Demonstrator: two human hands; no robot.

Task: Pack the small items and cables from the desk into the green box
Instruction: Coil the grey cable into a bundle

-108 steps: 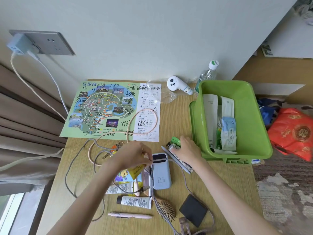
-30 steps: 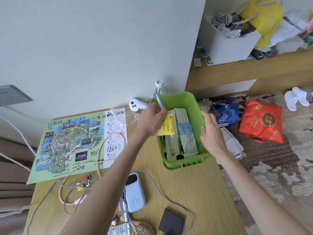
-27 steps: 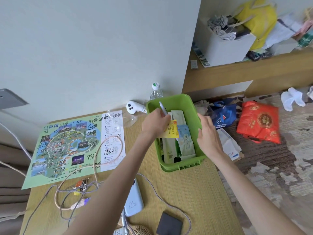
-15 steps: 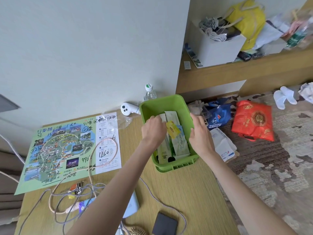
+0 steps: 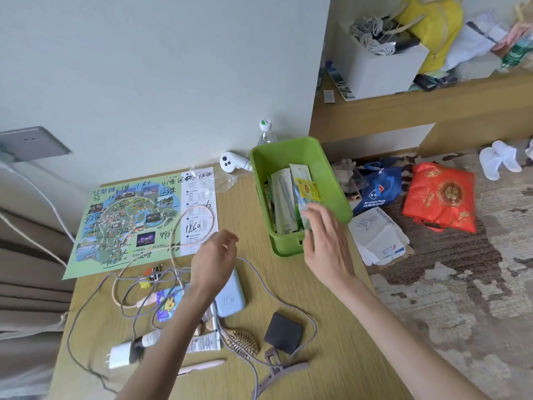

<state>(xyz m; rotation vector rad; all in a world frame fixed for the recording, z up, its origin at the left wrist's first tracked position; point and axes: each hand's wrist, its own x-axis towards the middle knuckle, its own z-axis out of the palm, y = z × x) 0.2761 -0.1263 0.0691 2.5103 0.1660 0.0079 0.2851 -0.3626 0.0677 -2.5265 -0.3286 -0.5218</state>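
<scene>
Fingers of the left hand (image 5: 215,256) are hanging loosely curled and empty above the desk (image 5: 331,356). The yellow packet (image 5: 308,190) they were pinching a second ago is now lying in the green box (image 5: 331,180) at the desk's far right. The right hand (image 5: 326,235) is hovering at the box's near rim, fingers relaxed. Lying on the desk: one power bank (image 5: 230,298), one hairbrush (image 5: 243,340), one black pouch (image 5: 284,333), two tubes (image 5: 202,343).
</scene>
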